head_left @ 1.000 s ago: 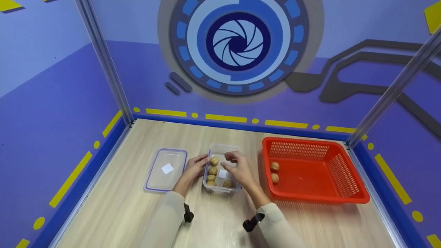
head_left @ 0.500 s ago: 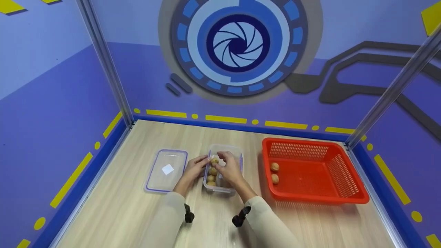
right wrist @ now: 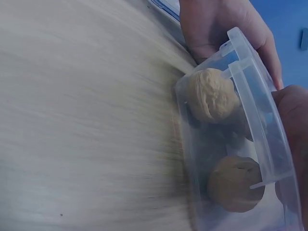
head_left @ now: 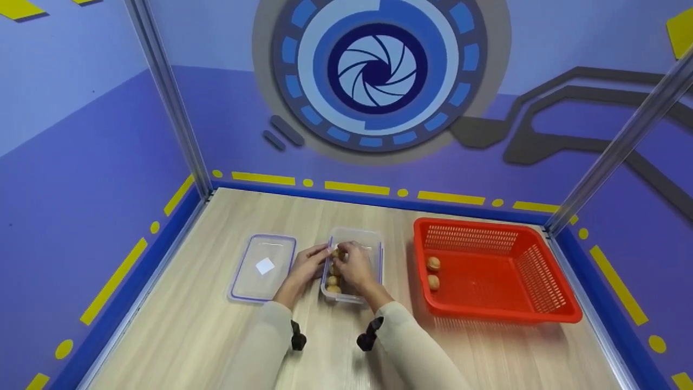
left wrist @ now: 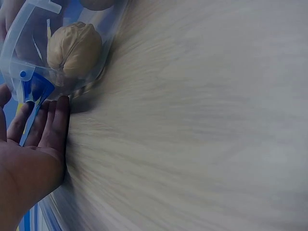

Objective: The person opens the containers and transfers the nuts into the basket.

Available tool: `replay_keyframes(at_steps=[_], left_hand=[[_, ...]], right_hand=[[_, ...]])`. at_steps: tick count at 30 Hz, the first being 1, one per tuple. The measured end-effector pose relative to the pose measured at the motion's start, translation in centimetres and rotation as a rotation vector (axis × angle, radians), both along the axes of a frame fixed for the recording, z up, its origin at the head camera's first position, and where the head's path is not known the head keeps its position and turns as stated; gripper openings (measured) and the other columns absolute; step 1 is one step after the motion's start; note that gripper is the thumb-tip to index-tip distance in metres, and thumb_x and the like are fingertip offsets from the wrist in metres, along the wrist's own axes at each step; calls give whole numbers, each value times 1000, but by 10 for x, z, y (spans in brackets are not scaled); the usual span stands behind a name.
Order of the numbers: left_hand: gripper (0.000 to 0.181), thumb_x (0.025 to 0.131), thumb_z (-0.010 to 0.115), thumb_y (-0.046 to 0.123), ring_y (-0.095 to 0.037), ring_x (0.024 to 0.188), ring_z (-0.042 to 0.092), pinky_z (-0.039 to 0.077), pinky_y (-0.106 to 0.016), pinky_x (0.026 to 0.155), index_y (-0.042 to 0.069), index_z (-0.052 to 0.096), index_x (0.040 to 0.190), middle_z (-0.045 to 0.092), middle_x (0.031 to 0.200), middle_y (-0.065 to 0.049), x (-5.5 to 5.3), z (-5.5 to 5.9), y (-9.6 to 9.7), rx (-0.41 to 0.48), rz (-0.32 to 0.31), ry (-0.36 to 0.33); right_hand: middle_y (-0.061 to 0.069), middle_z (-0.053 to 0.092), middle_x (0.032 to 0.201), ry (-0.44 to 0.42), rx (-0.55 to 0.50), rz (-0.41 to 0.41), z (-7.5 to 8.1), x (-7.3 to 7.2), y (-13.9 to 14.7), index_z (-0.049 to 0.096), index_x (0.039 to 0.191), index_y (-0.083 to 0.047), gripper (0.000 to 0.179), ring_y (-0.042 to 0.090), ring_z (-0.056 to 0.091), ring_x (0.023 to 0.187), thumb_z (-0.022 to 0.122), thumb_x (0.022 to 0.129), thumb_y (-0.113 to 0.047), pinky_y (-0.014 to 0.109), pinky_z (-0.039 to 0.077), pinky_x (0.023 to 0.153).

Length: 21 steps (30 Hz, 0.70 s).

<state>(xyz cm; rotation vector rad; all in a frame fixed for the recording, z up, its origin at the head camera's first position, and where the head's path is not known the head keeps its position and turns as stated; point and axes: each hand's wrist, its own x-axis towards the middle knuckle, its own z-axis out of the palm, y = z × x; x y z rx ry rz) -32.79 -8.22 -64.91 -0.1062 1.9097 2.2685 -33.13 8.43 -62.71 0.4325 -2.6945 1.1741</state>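
A clear plastic food box (head_left: 371, 236) stands mid-table with several walnuts in a row along its left side. My right hand (head_left: 355, 268) reaches into it from above, pinching the upper walnut (head_left: 335, 253) of that row between thumb and fingers. Outside the left wall, my left hand (head_left: 307, 265) rests its fingers against the box; the left wrist view has them extended beside a blue side latch (left wrist: 37, 86). Through the box's end wall, the right wrist view shows a front walnut (right wrist: 211, 95) and another walnut (right wrist: 236, 184) apart from it.
To the left lies the box's lid (head_left: 252, 281), blue-edged, with a white square sticker (head_left: 265, 266). A red basket (head_left: 492, 271) on the right holds two walnuts (head_left: 433, 273) at its left side. Blue panels (head_left: 368, 189) border the table.
My right hand has moved left and down inside the box, its spread fingers closing around the upper walnut. The left hand has stayed at the box's left side.
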Motion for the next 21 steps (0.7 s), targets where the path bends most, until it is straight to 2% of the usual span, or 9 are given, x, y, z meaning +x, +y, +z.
replay_keyframes(at_steps=[6, 10, 14, 17, 21], left_hand=[[47, 106, 68, 22, -22, 113, 69, 60, -36, 92, -4, 60, 145, 70, 132, -19, -1, 0, 1, -24, 3, 21], [45, 106, 67, 20, -20, 110, 69, 60, -32, 89, -5, 62, 143, 71, 130, -18, -2, 0, 1, -41, 15, 44], [47, 106, 66, 21, -20, 108, 70, 60, -31, 87, -4, 60, 145, 72, 129, -19, -1, 0, -1, -44, 9, 29], [47, 106, 66, 21, -21, 111, 70, 60, -32, 89, -3, 60, 146, 71, 131, -20, -1, 1, -2, -52, 8, 29], [45, 106, 67, 21, -23, 116, 67, 57, -38, 99, -3, 62, 144, 68, 137, -21, -1, 4, -2, -89, 20, 52]], right_hand=[[15, 73, 110, 10, 47, -29, -4, -3, -1, 76, 111, 2, 18, 30, 71, 100, 78, 96, -7, 45, 60, 88], [14, 73, 107, 10, 48, -17, -5, -4, -2, 77, 111, 2, 17, 29, 71, 97, 77, 97, -7, 45, 60, 86], [15, 73, 104, -7, 31, -16, -6, -4, -3, 77, 109, 3, 15, 29, 71, 95, 77, 97, -6, 46, 59, 87], [15, 73, 103, -17, 9, -17, -6, -4, -3, 76, 107, 3, 14, 29, 71, 95, 76, 97, -6, 47, 59, 87], [14, 74, 96, -6, -13, -30, -6, -6, -1, 76, 101, 2, 10, 28, 70, 89, 78, 95, -5, 46, 59, 82]])
